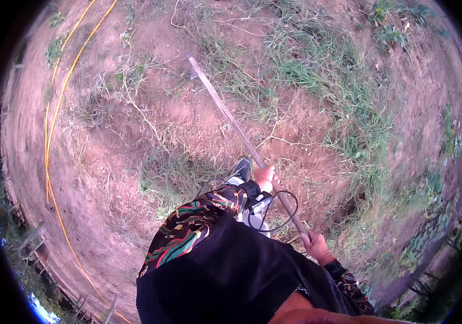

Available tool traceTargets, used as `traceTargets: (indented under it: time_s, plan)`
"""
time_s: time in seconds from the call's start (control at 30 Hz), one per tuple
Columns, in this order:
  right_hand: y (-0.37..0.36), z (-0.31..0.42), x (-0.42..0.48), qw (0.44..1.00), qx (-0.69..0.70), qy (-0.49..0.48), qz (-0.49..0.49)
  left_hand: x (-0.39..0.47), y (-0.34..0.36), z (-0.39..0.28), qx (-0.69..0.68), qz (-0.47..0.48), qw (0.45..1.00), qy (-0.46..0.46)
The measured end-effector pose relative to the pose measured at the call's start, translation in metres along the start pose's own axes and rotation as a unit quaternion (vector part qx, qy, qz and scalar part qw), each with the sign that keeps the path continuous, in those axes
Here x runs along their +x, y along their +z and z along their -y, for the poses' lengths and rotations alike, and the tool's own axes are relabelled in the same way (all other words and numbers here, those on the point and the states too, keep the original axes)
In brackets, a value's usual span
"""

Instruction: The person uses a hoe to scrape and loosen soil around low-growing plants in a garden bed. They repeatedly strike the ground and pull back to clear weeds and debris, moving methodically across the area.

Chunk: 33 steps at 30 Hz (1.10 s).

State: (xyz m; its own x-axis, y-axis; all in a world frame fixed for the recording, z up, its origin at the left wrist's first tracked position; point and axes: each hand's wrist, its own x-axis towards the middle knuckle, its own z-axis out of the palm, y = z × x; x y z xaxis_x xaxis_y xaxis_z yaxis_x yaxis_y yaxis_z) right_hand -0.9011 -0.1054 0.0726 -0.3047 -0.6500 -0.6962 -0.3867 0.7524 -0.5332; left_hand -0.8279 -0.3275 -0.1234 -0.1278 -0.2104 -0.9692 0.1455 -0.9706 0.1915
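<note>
A long wooden handle slants from beside my body up to the left, over the soil. My left hand is closed around it near its middle. Lower down and to the right, my right hand grips the same handle close to its near end. The far end lies over dry ground, where a small pale piece juts from its side; what kind of tool head it has, if any, I cannot tell. A thin black cable loops beside my left wrist and crosses in front of the handle.
A yellow hose runs along the left side. Green grass grows beyond the handle and down the right. Dry branching stems lie on the reddish soil. My dark shoe shows by my left hand. Wooden fencing stands at the lower left edge.
</note>
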Motion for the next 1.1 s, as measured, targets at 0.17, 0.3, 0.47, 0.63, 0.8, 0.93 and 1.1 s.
traceTargets:
  time_s: [0.17, 0.3, 0.47, 0.63, 0.8, 0.93, 1.1]
  plan:
    - [0.004, 0.050, 0.107, 0.992, 0.027, -0.120, -0.012, 0.017, -0.003, -0.129, -0.064, -0.035, 0.988, 0.136]
    - [0.004, 0.115, 0.193, 0.987, 0.025, -0.155, -0.018, 0.047, 0.000, -0.242, -0.054, 0.006, 0.969, 0.240]
    - [-0.009, 0.096, 0.220, 0.996, 0.033, -0.066, -0.047, 0.103, 0.046, -0.232, -0.032, 0.002, 0.980, 0.195]
    - [-0.011, -0.004, 0.057, 0.991, 0.092, 0.085, -0.039, 0.032, 0.083, -0.029, 0.068, 0.023, 0.989, 0.132]
    - [-0.036, 0.014, 0.003, 0.993, -0.057, 0.075, -0.069, 0.003, 0.071, 0.011, 0.014, 0.057, 0.998, 0.008]
    - [-0.016, 0.008, 0.025, 0.997, -0.017, -0.015, -0.078, 0.025, 0.048, -0.009, -0.010, 0.042, 0.999, 0.018]
    - [0.003, 0.041, 0.082, 0.993, 0.070, -0.064, -0.069, 0.019, 0.039, -0.092, -0.008, -0.024, 0.992, 0.121]
